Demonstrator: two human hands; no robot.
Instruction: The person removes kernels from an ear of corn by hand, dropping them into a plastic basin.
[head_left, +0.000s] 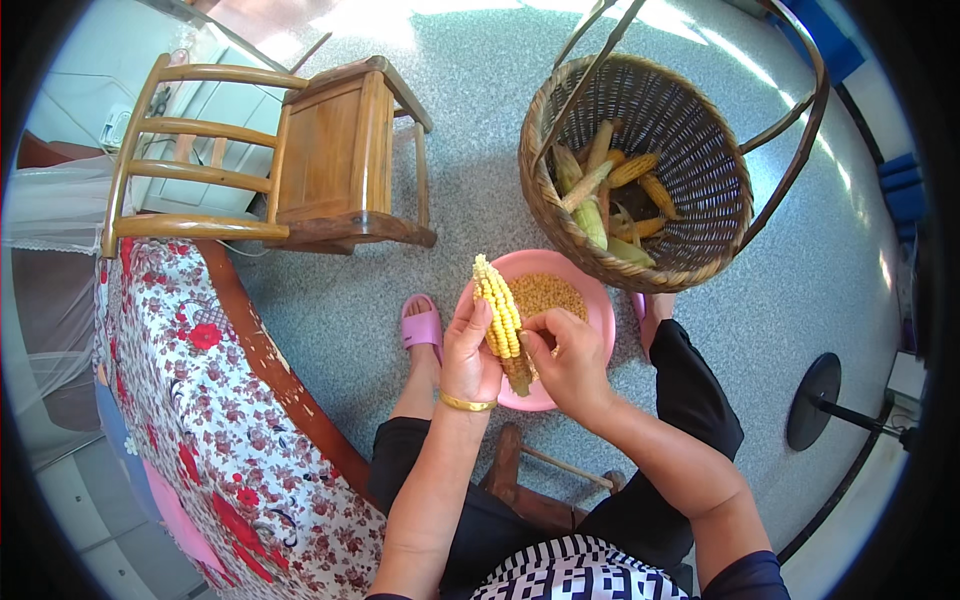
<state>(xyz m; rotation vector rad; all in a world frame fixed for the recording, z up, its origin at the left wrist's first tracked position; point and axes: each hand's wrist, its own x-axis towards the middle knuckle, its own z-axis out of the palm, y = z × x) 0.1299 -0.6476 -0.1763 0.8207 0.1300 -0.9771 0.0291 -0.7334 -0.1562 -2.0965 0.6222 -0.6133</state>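
Note:
An ear of yellow corn (497, 307) is held upright by my left hand (471, 352), its thumb pressed along the kernels. Rows of kernels cover its upper part, while the lower end looks brownish and bare. My right hand (574, 364) touches the right side of the ear with thumb and forefinger; whether a kernel lies between them is hidden. Under both hands a pink plastic basin (609, 330) rests on the floor. Loose corn kernels (551, 292) lie in it, partly covered by my hands.
A wicker basket (712, 187) with a tall handle holds several corn ears (634, 171) and cobs, some with husk. To the left are a wooden chair (322, 157) and a bed with a floral cover (247, 420). A black round stand base (814, 401) stands at right.

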